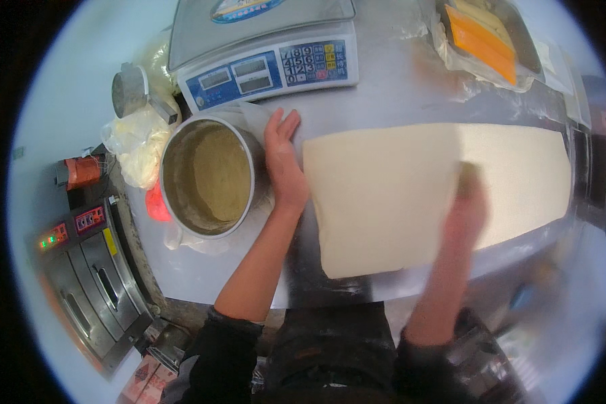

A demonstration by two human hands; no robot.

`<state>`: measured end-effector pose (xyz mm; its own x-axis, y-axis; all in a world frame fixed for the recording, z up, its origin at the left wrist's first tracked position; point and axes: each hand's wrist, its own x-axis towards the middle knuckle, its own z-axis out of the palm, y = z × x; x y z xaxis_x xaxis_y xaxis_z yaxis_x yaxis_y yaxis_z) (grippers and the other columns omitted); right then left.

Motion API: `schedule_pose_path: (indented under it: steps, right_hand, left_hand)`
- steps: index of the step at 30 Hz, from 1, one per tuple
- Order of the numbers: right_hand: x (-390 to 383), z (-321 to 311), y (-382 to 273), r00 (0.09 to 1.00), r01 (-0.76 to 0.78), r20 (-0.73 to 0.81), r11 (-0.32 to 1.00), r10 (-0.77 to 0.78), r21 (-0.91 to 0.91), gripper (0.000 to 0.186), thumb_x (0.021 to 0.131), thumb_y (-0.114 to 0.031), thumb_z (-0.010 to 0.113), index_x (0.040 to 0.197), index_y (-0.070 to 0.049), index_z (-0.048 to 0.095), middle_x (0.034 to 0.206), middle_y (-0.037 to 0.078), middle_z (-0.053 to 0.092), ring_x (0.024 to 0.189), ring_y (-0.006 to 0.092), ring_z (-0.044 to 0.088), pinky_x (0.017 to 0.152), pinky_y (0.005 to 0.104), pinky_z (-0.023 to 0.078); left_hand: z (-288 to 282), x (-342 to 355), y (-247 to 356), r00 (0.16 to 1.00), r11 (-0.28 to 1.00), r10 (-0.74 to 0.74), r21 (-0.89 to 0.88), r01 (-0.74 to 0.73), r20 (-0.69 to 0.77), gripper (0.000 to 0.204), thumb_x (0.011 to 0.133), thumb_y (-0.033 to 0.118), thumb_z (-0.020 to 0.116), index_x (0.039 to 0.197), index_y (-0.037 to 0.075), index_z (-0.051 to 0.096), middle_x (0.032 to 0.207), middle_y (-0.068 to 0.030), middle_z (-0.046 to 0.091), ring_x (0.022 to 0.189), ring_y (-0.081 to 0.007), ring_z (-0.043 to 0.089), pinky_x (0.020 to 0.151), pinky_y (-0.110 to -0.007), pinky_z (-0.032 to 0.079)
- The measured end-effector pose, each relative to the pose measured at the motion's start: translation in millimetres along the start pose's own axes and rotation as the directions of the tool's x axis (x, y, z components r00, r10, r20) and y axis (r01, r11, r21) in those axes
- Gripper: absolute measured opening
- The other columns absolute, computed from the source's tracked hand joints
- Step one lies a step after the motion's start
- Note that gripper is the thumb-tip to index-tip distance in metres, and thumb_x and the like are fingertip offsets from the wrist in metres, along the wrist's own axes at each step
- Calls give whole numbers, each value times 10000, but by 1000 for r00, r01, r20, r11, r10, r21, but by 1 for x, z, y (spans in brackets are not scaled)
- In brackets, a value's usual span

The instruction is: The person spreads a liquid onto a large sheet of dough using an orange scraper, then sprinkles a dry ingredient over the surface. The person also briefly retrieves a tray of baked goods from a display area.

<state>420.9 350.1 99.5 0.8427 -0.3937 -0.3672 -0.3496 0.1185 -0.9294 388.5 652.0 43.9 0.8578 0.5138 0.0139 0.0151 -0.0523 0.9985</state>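
A wide rectangular sheet of pale rolled dough (384, 202) lies across the metal table. My left hand (284, 165) stands on edge between the dough and a round metal pot (251, 161), its fingers stretched out and holding nothing. A flat tan-brown mass (219, 175) covers the pot's bottom. Over the right half of the dough, my right hand (468, 209) is smeared by motion. Its fingers are closed around something small and yellowish-brown, too blurred to name.
A white and blue digital scale (269, 67) stands behind the pot. Plastic bags (138, 145) and a metal cup (129, 91) are at the left. A tray (528, 50) holds an orange scraper (481, 40) at the far right. An oven (97, 283) stands left of the table.
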Motion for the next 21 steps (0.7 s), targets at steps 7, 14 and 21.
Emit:
schedule_pose_path:
  steps: [7,14,21]
  right_hand:
    - [-18,19,29,887,-455,351,696,300,556,360,1101,-133,535,1411,49,541,1319,166,639,1226,241,634,1096,357,548]
    - [17,-13,-9,964,207,-168,978,-204,-2,373,1113,-205,525,1356,67,604,1273,166,674,1200,224,649,1083,364,541]
    - [-1,22,9,936,-350,225,773,270,530,316,1066,-101,590,1334,65,601,1277,158,667,1210,255,646,1062,364,556]
  left_hand:
    - [1,5,-1,987,986,22,-165,5,161,712,1085,512,434,1562,-14,389,1497,-257,549,1430,-316,504,1231,-433,322]
    - [1,15,-5,962,999,-33,31,25,272,605,1085,446,453,1513,21,501,1410,-222,633,1357,-299,574,1150,-417,413]
    - [4,28,1,907,990,-27,136,-33,419,593,1081,465,454,1494,47,530,1239,-209,731,1183,-277,684,1042,-395,497]
